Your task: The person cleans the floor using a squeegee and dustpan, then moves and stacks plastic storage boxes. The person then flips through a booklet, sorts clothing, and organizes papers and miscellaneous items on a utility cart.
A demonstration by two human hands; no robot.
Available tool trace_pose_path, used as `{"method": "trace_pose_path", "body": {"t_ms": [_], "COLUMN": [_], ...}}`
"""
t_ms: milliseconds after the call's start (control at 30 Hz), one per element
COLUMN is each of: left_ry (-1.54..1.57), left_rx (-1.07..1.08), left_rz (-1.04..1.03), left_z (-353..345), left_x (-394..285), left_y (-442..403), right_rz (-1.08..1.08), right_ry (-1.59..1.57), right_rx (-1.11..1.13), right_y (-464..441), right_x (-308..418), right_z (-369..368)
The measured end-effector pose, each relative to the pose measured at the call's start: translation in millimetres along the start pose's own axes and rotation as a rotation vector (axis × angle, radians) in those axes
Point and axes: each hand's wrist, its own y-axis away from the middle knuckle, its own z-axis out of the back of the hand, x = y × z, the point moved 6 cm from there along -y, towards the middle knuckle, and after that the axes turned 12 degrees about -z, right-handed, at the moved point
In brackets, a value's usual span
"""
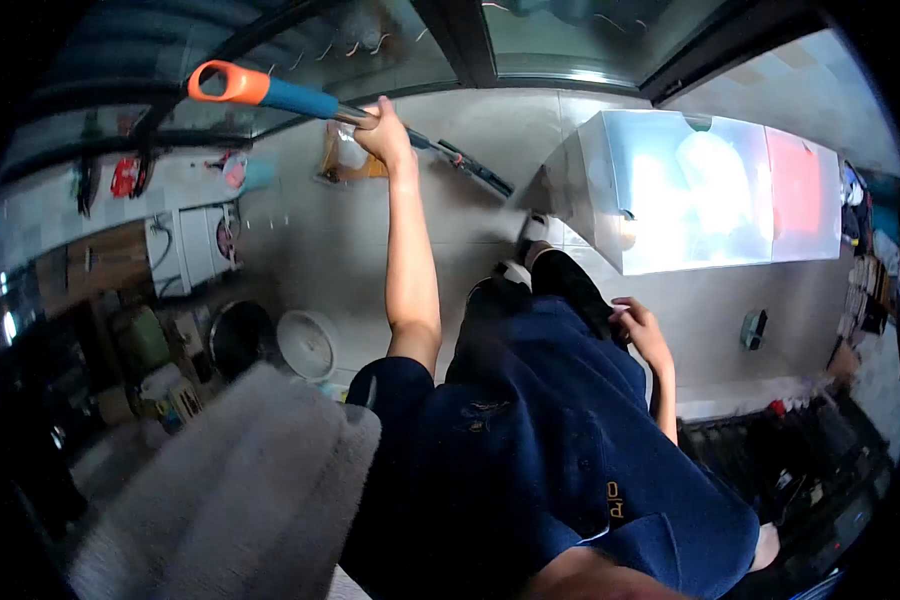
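Observation:
My left hand (pixel 385 140) is stretched out ahead, its fingers wrapped round the pole of a mop (pixel 315 101). The mop has an orange end with a hanging hole, a blue grip and a metal shaft. Its dark lower part slants down toward the floor near my feet; the shape of its head is hard to make out. By my right thigh hangs my right hand (pixel 640 328), loosely curled, with nothing visible in it. A clear plastic packet (pixel 345 152) with brown and white contents lies on the floor just beyond my left hand.
Translucent storage boxes (pixel 685 190) stand to the right of my feet. Dark-framed glass panels (pixel 570 50) line the far side. A white round basin (pixel 308 345) sits at left, near a grey towel-like cloth (pixel 240 480). A small green object (pixel 754 329) lies on the right floor.

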Motion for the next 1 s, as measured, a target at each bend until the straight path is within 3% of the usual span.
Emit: {"method": "trace_pose_path", "body": {"t_ms": [67,133,200,267,367,467,600,733,767,833,867,933,967,1000], "left_ry": [-0.066,-0.025,-0.005,-0.002,0.013,-0.095,-0.203,-0.36,-0.584,-0.73,-0.721,-0.569,-0.733,-0.731], "left_rx": [-0.109,-0.02,-0.061,-0.1,-0.117,-0.125,0.061,0.141,0.204,0.424,0.417,0.649,0.654,0.649], "left_rz": [0.031,0.031,-0.01,0.037,0.081,0.089,0.011,-0.058,-0.228,-0.125,-0.131,0.084,-0.109,-0.107], "left_z": [-13.5,-38.0,-52.7,-73.0,-109.1,-138.1,-169.0,-163.2,-160.3,-161.9,-165.7,-174.4,-181.0,-189.3], "left_x": [39.7,28.0,33.6,32.6,52.3,73.6,160.3,174.7,176.7,163.2,145.2,142.0,162.5,172.0], "left_y": [-41.0,-66.8,-92.2,-105.8,-123.4,-140.2,-170.5,-200.6,-208.3,-219.2,-225.1,-225.4,-244.3,-251.7], "right_rz": [-0.115,-0.133,-0.151,0.07,0.067,-0.014,-0.033,0.058,0.033,0.023,0.033,0.043,0.047,0.051], "right_ry": [-0.468,-1.19,-1.595,-1.695,-1.672,-1.768,-1.769,-1.732,-1.675,-1.612,-1.581,-1.51,-1.468,-1.414], "right_rx": [-0.019,-0.052,-0.231,-0.117,-0.371,-0.431,-0.548,-0.669,-0.699,-0.722,-0.731,-0.758,-0.773,-0.79], "right_y": [-9.5,-75.1,-96.5,-100.6,-73.2,-67.9,-67.7,-61.0,-64.8,-77.0,-80.2,-85.5,-87.8,-90.4], "right_x": [-8.6,-83.9,-73.3,-57.6,-25.8,-5.1,-18.2,-6.1,-15.2,-33.2,-40.6,-56.3,-64.0,-73.9], "right_z": [-4.6,-11.5,-1.5,25.3,58.8,58.3,44.8,38.6,37.1,36.5,39.9,43.0,43.6,44.6]}}
